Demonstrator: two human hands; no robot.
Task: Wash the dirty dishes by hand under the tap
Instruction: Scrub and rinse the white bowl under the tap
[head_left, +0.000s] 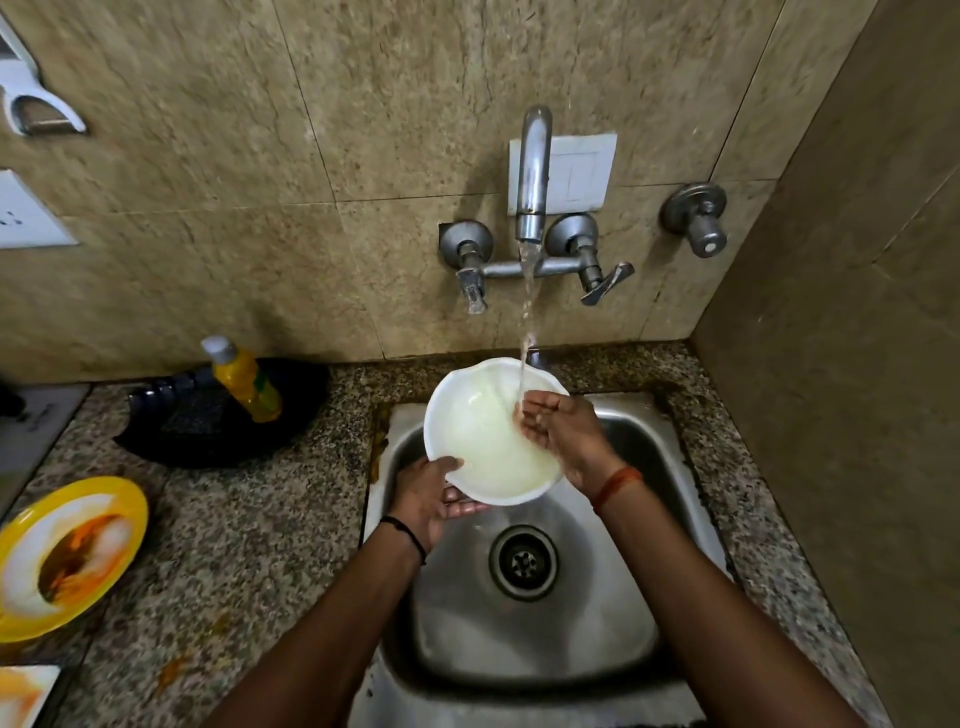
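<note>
At 9 o'clock on the granite tabletop (234, 545) lies a yellow plate (67, 556) smeared with orange food. Toward 10 o'clock a yellow dish-soap bottle (244, 379) stands in a black tray (218, 436). Over the steel sink (519, 644), the left hand (434, 501) grips the near rim of a white bowl (483, 441) holding cloudy water. At 12 o'clock the tap (534, 171) runs onto the right hand (558, 428), whose grip is released, fingers relaxed inside the bowl.
</note>
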